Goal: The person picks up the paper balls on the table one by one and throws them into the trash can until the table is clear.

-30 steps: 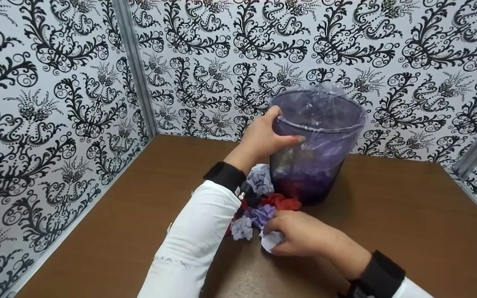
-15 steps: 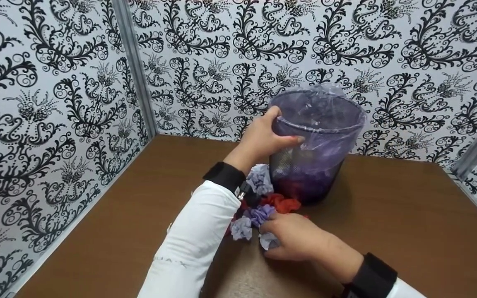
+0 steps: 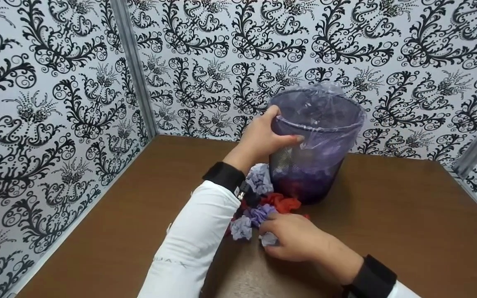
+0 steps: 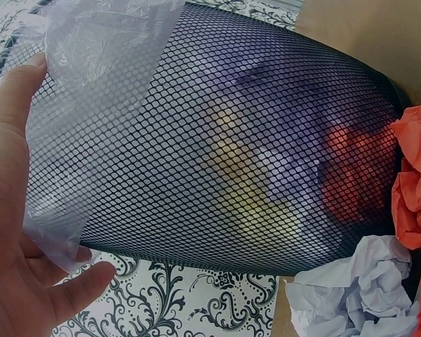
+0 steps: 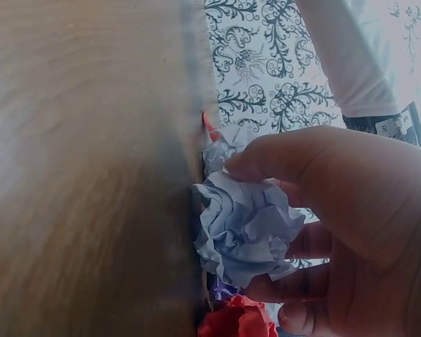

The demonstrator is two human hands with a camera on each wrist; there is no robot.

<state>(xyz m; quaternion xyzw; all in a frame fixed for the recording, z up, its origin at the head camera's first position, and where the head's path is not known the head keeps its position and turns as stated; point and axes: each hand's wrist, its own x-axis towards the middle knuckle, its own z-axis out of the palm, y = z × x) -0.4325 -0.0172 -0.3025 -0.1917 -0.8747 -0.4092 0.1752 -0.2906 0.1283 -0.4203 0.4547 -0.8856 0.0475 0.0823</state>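
Observation:
My left hand (image 3: 262, 134) grips the near left side of a black mesh wastebasket (image 3: 294, 165), thumb on the outside just below the rim. A clear purple-tinted liner (image 3: 329, 140) hangs over that rim. Yellow, red and white crumpled paper shows through the mesh in the left wrist view. Low at the table, my right hand (image 3: 296, 238) holds a white crumpled paper ball (image 5: 245, 228) between thumb and fingers. Beside it lie a purple paper ball (image 3: 260, 214) and another white ball (image 3: 242, 228). Red crumpled paper (image 3: 284, 203) lies against the basket's base.
A larger white paper ball (image 3: 259, 179) sits left of the basket, behind my left wrist. My left sleeve (image 3: 193, 240) crosses over part of the pile. Patterned wall panels (image 3: 222, 62) stand behind and left of the brown table (image 3: 408, 215).
My right hand has shifted slightly left and closed further round the white paper ball, which shows less now. The left hand and the wastebasket stay as they were.

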